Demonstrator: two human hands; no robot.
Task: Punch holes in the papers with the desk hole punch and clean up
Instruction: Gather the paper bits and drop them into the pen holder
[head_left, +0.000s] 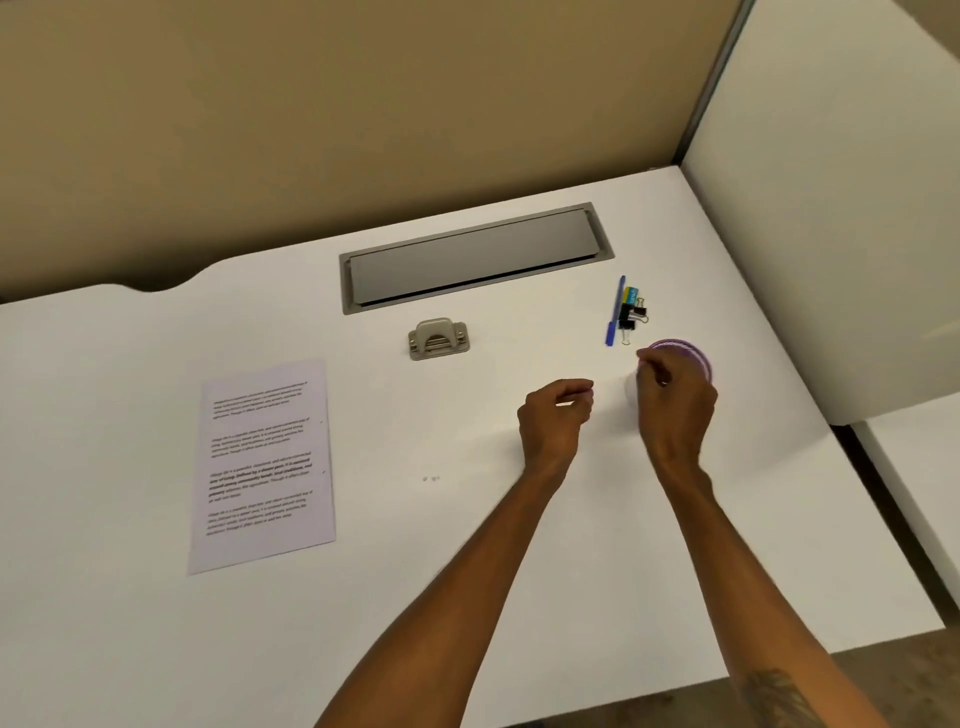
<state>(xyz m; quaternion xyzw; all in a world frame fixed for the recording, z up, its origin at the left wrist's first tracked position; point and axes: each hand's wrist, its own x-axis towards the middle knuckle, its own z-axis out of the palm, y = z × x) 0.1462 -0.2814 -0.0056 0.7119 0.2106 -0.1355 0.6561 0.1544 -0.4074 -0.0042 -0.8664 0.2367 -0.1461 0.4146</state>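
A beige desk hole punch (439, 339) stands on the white desk (156, 649), behind and to the left of both hands. One printed paper (263, 464) lies flat at the left, away from the hands. A few tiny paper bits (431, 478) lie on the desk in front of the punch. My left hand (553, 418) hovers with fingers curled and thumb against the forefinger; nothing shows in it. My right hand (675, 402) is in front of a purple-rimmed cup (685, 353), fingertips pinched by its rim. Whether they hold anything is hidden.
A blue pen (615, 312), black binder clips (635, 317) and a small yellow-and-blue item lie just behind the cup. A grey cable hatch (475, 257) is set into the desk at the back. A beige partition closes the rear, a white panel the right.
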